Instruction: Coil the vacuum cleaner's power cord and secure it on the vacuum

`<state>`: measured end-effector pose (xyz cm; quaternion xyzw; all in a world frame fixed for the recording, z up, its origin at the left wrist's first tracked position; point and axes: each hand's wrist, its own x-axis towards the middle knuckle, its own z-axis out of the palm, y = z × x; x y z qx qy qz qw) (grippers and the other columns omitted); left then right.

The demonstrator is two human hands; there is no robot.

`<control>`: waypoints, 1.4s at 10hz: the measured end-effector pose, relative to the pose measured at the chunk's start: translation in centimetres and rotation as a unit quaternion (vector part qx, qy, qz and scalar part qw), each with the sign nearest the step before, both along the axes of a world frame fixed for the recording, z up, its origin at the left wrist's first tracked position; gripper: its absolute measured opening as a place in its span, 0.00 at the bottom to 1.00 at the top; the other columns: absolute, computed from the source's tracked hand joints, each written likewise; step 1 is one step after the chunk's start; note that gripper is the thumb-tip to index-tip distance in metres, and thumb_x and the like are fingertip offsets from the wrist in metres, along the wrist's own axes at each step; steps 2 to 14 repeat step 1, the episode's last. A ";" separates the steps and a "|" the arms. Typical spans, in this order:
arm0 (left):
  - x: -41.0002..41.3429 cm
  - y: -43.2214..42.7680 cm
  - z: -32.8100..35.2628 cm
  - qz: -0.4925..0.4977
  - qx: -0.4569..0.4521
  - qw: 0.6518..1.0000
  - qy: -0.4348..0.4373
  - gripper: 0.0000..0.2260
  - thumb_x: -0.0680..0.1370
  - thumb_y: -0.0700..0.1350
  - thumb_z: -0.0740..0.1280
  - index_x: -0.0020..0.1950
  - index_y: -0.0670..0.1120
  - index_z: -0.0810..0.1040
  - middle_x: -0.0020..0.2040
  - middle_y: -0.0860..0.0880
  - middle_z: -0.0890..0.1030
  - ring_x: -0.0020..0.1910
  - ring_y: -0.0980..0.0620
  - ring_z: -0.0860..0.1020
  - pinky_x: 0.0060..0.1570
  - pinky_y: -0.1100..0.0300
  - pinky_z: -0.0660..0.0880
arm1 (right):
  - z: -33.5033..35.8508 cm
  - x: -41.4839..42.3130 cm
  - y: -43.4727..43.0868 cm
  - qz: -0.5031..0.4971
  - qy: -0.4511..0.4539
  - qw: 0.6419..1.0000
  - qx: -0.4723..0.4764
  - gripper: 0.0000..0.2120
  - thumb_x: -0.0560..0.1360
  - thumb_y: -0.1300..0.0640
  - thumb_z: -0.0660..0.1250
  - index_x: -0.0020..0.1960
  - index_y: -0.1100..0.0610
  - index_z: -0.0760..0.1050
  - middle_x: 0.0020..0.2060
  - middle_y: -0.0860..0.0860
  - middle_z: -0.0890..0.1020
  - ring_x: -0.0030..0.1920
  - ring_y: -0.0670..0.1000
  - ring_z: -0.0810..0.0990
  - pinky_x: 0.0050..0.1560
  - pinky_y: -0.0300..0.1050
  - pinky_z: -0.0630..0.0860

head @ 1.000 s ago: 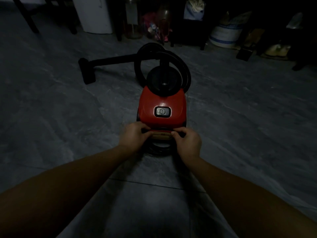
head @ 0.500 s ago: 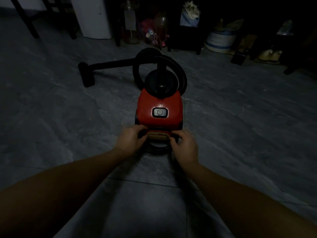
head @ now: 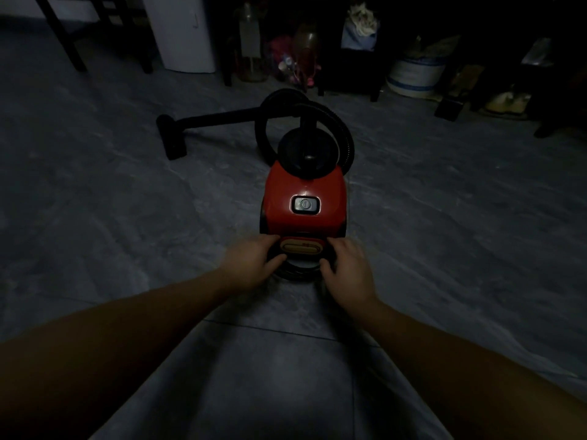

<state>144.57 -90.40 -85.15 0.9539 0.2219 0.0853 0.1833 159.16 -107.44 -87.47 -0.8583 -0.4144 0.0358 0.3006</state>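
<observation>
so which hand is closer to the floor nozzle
Left. The left hand is at the near left corner of the vacuum, the side the nozzle lies on. The right hand is at the near right corner, farther across.

Open grey floor (head: pixel 127 249) lies on both sides of the red vacuum (head: pixel 305 185) and in front of its near end, so the flanks are easy to reach. The near end itself is taken up by the left hand (head: pixel 252 260) and right hand (head: pixel 347 269), each curled on the dark power cord (head: pixel 297 273) looped there. Beyond the body the black hose (head: pixel 347 136) arches over the top, and the wand (head: pixel 219 117) runs left along the floor to its nozzle (head: pixel 172 138), barring the far left. Chair legs (head: pixel 66 42), a white bin (head: pixel 184 33), bottles (head: pixel 251 42) and a basket (head: pixel 414 76) crowd the far edge
</observation>
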 end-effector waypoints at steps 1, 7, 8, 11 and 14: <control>0.1 -0.3 0.4 -0.017 -0.005 1.000 -0.002 0.22 0.80 0.57 0.60 0.72 0.49 0.69 0.63 0.45 0.79 0.58 0.48 0.78 0.55 0.58 0.72 | 0.3 0.1 0.5 0.009 -0.013 1.000 -0.025 0.25 0.78 0.53 0.65 0.73 0.56 0.67 0.67 0.53 0.73 0.67 0.54 0.69 0.70 0.51 0.68; 0.1 -0.3 0.4 -0.017 -0.005 1.000 -0.002 0.22 0.80 0.57 0.60 0.72 0.49 0.69 0.63 0.45 0.79 0.58 0.48 0.78 0.55 0.58 0.72 | 0.3 0.1 0.5 0.009 -0.013 1.000 -0.025 0.25 0.78 0.53 0.65 0.73 0.56 0.67 0.67 0.53 0.73 0.67 0.54 0.69 0.70 0.51 0.68; 0.1 -0.3 0.4 -0.017 -0.005 1.000 -0.002 0.22 0.80 0.57 0.60 0.72 0.49 0.69 0.63 0.45 0.79 0.58 0.48 0.78 0.55 0.58 0.72 | 0.3 0.1 0.5 0.009 -0.013 1.000 -0.025 0.25 0.78 0.53 0.65 0.73 0.56 0.67 0.67 0.53 0.73 0.67 0.54 0.69 0.70 0.51 0.68; 0.1 -0.3 0.4 -0.017 -0.005 1.000 -0.002 0.22 0.80 0.57 0.60 0.72 0.49 0.69 0.63 0.45 0.79 0.58 0.48 0.78 0.55 0.58 0.72 | 0.3 0.1 0.5 0.009 -0.013 1.000 -0.025 0.25 0.78 0.53 0.65 0.73 0.56 0.67 0.67 0.53 0.73 0.67 0.54 0.69 0.70 0.51 0.68; 0.1 -0.3 0.4 -0.017 -0.005 1.000 -0.002 0.22 0.80 0.57 0.60 0.72 0.49 0.69 0.63 0.45 0.79 0.58 0.48 0.78 0.55 0.58 0.72 | 0.3 0.1 0.5 0.009 -0.013 1.000 -0.025 0.25 0.78 0.53 0.65 0.73 0.56 0.67 0.67 0.53 0.73 0.67 0.54 0.69 0.70 0.51 0.68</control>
